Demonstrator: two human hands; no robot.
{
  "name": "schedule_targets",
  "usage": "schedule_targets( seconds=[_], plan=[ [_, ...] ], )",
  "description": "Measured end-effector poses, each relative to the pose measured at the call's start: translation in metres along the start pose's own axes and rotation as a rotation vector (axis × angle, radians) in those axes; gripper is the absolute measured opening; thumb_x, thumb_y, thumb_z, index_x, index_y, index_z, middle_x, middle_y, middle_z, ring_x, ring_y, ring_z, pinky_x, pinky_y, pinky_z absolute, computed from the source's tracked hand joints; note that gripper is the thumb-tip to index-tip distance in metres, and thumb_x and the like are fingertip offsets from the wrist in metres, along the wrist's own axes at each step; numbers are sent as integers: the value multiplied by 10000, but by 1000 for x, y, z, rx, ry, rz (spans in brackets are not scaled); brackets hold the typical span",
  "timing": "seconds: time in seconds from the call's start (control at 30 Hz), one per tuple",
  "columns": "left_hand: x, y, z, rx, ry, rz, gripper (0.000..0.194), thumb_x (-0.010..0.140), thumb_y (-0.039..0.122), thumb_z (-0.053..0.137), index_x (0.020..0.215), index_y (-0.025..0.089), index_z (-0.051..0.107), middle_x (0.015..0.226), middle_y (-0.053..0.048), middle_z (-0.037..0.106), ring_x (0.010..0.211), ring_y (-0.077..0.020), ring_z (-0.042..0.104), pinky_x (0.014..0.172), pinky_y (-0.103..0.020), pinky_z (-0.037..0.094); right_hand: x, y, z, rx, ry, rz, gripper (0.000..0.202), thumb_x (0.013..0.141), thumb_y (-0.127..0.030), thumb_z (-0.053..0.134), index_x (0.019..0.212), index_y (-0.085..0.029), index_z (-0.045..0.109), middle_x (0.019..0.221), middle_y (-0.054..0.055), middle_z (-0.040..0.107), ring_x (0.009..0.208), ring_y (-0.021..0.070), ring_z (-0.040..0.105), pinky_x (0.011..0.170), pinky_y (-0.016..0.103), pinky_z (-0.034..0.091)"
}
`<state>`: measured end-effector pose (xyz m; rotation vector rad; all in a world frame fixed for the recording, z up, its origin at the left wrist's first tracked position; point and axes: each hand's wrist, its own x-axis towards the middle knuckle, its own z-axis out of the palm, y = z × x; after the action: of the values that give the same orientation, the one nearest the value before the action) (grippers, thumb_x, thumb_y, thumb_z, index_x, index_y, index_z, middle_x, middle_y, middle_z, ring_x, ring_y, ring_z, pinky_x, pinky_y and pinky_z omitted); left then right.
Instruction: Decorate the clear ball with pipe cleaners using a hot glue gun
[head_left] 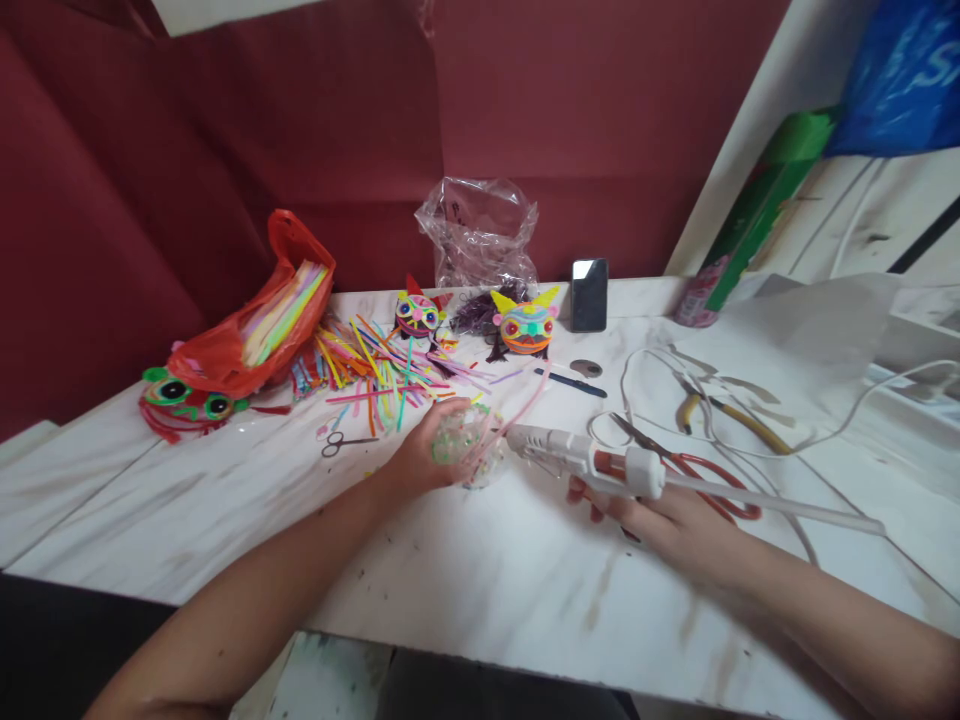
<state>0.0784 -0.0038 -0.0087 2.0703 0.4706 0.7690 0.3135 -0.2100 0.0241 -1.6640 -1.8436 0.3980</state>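
My left hand [426, 452] is closed around a clear, rounded piece [459, 436] with green patches, near the middle of the marble-patterned table [450, 580]. A thin pink strip [529, 408] rises from that piece toward the upper right. In my right hand [645, 520] is a white glue gun [570, 455], its nozzle pointing left, close to the clear piece. Whether the nozzle touches it cannot be made out. A long glue stick [795, 510] extends from the back of the gun.
Colourful strips [382, 375] lie behind my left hand, near small scissors [341, 443]. Two decorated heads [418, 312] stand behind, beside a phone [589, 296]. Red-handled scissors [705, 475], pliers [750, 425] and a white cable [626, 385] lie rightward. A red bag [225, 345] is left.
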Motion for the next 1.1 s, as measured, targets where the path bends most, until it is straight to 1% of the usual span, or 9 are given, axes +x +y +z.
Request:
schedule_targets(
  seconds=[0.1,0.2,0.3,0.43,0.57,0.7,0.87,1.0,1.1],
  plan=[
    [0,-2,1,-13,5,-6,766,628,449,785,1307,249,494,1412,-111,485,1289,-338,483,1038,-456,450,-1,-8,-1,41,-11,7,359,911,-388,398,925,-224,716,887,66,742,770,216,692,676,307,571],
    [0,-2,2,-50,15,-24,788,617,479,789,1307,243,490,1409,-117,488,1276,-344,492,1025,-453,460,-1,-18,-4,94,-28,18,309,885,-358,416,899,-245,704,829,52,740,716,217,684,664,309,578],
    [0,1,3,-59,10,-50,790,621,478,793,1309,242,484,1404,-122,491,1259,-344,510,1022,-454,461,1,-23,-4,127,-35,-15,274,859,-364,430,842,-263,685,775,47,730,680,226,674,675,326,585],
    [-1,4,2,-43,18,-54,779,623,487,791,1302,246,495,1406,-115,488,1270,-352,499,1027,-462,456,2,-19,-4,121,-36,0,288,860,-399,433,855,-263,686,750,47,724,665,233,670,666,337,587],
    [0,2,2,-39,-7,-10,805,615,458,797,1322,239,481,1413,-117,485,1309,-347,465,1074,-463,417,0,-10,-4,55,-17,17,347,893,-425,415,929,-243,708,786,52,729,695,224,680,666,326,583],
    [0,1,1,-23,-5,-5,761,641,418,783,1314,238,478,1421,-108,470,1342,-327,432,1096,-439,398,-1,-7,-3,37,-35,-11,340,895,-397,416,956,-242,713,842,56,736,727,218,689,677,314,580],
    [0,6,1,6,-6,-15,759,632,429,784,1303,239,485,1407,-115,488,1297,-333,481,1064,-442,430,0,-11,-5,46,-20,-11,292,891,-363,439,949,-235,695,810,42,734,699,202,690,633,285,563],
    [2,7,-5,75,99,-54,701,679,467,744,1289,222,499,1364,-120,531,1264,-342,504,1048,-457,436,8,-3,-19,-87,125,9,251,879,-349,448,874,-205,653,820,56,721,694,191,672,631,278,528],
    [5,4,-12,82,147,-109,726,677,519,735,1304,244,490,1343,-101,554,1250,-362,507,1027,-489,443,17,14,-34,-280,272,167,238,884,-336,414,838,-202,606,803,60,692,709,203,653,631,289,493]
  ],
)
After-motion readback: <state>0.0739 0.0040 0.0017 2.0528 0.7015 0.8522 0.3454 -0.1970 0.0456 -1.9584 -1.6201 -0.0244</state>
